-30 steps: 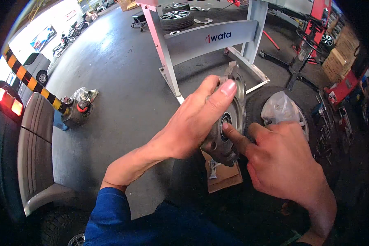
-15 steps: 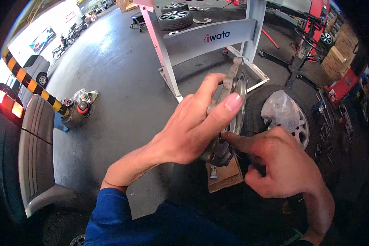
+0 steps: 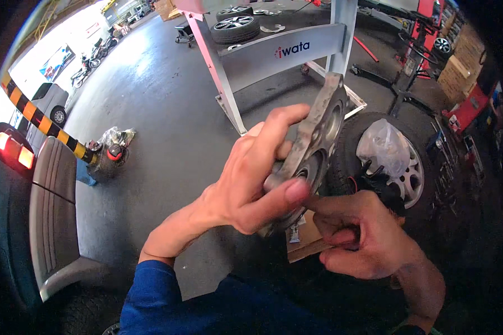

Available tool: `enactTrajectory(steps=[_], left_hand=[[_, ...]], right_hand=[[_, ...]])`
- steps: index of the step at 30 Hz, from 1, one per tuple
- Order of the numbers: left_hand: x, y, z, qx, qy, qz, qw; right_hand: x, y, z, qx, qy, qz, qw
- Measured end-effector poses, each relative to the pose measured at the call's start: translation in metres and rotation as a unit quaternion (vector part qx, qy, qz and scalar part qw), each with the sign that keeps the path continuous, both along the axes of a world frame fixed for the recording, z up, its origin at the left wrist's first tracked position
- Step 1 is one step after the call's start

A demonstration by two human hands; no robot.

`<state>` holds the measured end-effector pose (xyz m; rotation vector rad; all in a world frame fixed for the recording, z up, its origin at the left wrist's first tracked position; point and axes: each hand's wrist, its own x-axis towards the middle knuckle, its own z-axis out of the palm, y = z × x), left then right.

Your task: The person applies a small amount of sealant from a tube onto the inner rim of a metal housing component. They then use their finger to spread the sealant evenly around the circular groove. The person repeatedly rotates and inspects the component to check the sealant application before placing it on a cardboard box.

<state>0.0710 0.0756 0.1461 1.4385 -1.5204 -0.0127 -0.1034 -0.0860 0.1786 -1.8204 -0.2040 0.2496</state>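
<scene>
My left hand [image 3: 240, 181] grips a grey cast-metal car part [image 3: 310, 137] with large round bores, held up tilted in front of me. Its thumb lies across the lower end and its fingers wrap the back edge. My right hand [image 3: 374, 234] is closed, fingers curled, with its index finger reaching to the part's lower bore, close to the left thumb. The tip of that finger is hidden, and whether the curled fingers hold anything does not show. Below the part lies a brown cardboard piece [image 3: 307, 240] with a small tube [image 3: 294, 233] on it.
Beyond the hands stands a grey metal frame [image 3: 279, 56]. To the right lies a wheel [image 3: 414, 187] with a clear plastic bag [image 3: 383, 148] and black gloves [image 3: 381, 184] on it. Tools [image 3: 444, 173] lie farther right. A vehicle's rear bumper [image 3: 53, 201] and a striped pole [image 3: 44, 120] are left.
The metal part has turned so that its bored face shows more. My left thumb has moved down on it, and my right hand has curled more and shifted slightly left.
</scene>
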Motion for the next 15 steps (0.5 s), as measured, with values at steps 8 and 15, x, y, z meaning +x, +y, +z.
enactTrajectory(steps=[8, 15], left_hand=[[-0.002, 0.007, -0.035, -0.156, 0.063, 0.002, 0.986], [0.000, 0.015, -0.045, -0.227, 0.138, 0.052, 0.963]], right_hand=[[-0.004, 0.015, -0.016, 0.114, -0.002, 0.006, 0.993], [-0.002, 0.032, -0.037, 0.216, -0.098, 0.049, 0.970]])
